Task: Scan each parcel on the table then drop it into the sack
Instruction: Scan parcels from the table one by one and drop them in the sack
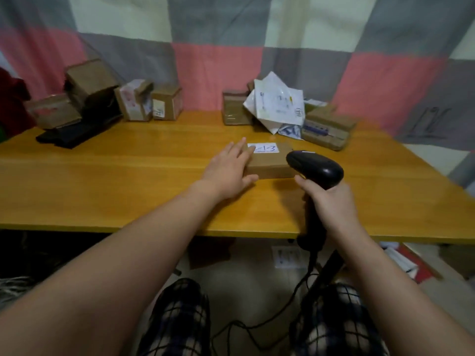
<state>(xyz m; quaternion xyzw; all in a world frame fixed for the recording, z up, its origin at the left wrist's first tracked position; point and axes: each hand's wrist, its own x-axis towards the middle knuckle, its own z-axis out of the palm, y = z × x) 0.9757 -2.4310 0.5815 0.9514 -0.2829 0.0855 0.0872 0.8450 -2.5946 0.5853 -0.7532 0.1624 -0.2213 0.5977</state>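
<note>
Parcels heaped at far left of table: cardboard boxes tipped against one another on something dark, probably a pile waiting its turn. Just right of them, two small boxes upright side by side along the far edge. Centre, nearer than either pile: brown parcel lying flat on the wood, set clear of the rest, white label face up with handwritten "-1-3", presumably turned up for reading. Left hand laid over its left end, fingers straight and spread, one fingertip on the label's corner, thumb along the near side; pressing flat rather than gripping, judged as steadying against sliding. Scanner, black, pistol-shaped, head hovering over the parcel's right end, nose angled far-left toward the label. Right hand wrapped round the handle, fingers curled firmly, cable trailing down past the near table edge. Further right, along the far edge: white mailers slumped over a taped box, labelled box just beside them, all well apart from the parcel in hand. Step judged as scanning; no beam visible. Sack not made out anywhere in view.
</note>
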